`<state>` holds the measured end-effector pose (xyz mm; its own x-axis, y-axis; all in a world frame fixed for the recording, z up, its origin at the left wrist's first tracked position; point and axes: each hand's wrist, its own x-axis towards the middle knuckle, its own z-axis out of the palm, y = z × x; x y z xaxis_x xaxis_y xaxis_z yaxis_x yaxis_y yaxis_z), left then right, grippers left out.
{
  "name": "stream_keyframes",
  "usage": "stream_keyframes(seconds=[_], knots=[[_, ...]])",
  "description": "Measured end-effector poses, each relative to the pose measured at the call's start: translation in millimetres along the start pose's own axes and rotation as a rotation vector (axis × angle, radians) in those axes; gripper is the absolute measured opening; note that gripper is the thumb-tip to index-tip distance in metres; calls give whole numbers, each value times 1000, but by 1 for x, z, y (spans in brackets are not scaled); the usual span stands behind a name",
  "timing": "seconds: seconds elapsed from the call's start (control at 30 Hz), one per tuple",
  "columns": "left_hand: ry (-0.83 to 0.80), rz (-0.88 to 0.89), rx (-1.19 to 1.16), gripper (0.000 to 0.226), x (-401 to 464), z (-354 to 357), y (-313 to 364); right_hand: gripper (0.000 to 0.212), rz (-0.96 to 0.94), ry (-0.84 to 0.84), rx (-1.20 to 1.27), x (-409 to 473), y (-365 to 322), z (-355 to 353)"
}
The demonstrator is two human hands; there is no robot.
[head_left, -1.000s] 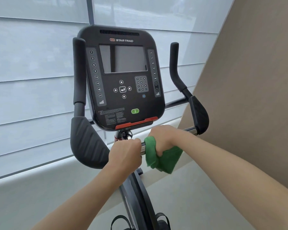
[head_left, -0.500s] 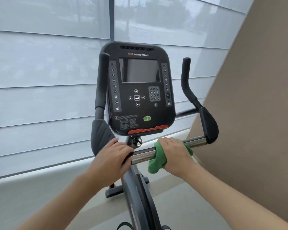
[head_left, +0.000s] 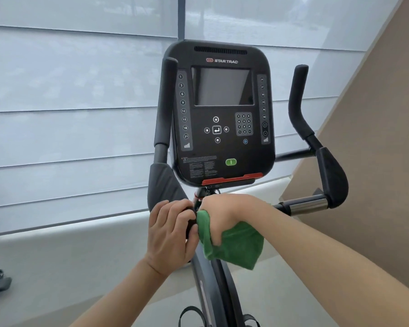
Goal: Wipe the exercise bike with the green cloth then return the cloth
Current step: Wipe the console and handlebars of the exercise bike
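We are looking down over our own arms at the bike [head_left: 213,274], which faces a window with pale blinds [head_left: 69,90] and has a tan wall [head_left: 376,138] on the right. Its black console [head_left: 221,114] fills the middle of the view, with a dark screen and a green button low on its face.

Our right hand [head_left: 222,215] is wrapped over the handlebar [head_left: 305,205] just below the console, fingers [head_left: 216,239] curled round the cloth [head_left: 236,246] and pressing it onto the bar. A loose fold of green hangs beneath the hand. Our left hand [head_left: 170,232] sits right beside it, touching the cloth, fingers curled round the dark grip at the bar's centre to steady the bike.

We judge the wiping to be under way, not finished. The cloth is at the middle of the bar; the chrome stretch to the right is bare. We cannot tell which parts are already clean. The console, the upright horns, the padded rests and the frame likely remain, and the cloth has yet to be returned.
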<state>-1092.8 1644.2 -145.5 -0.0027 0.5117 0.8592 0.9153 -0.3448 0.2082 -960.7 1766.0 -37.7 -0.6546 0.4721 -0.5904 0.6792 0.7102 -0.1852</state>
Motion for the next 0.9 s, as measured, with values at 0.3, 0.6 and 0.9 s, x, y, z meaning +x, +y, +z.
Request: stream_keyframes(seconds=[0.3, 0.6, 0.9], knots=[[-10, -33, 2, 12, 3, -5, 6, 43, 43, -73, 34, 1, -11, -9], [-265, -176, 26, 14, 22, -25, 36, 27, -227, 944, -257, -30, 27, 78], [-845, -56, 264, 45, 58, 1, 76, 20, -35, 994, -202, -82, 162, 74]])
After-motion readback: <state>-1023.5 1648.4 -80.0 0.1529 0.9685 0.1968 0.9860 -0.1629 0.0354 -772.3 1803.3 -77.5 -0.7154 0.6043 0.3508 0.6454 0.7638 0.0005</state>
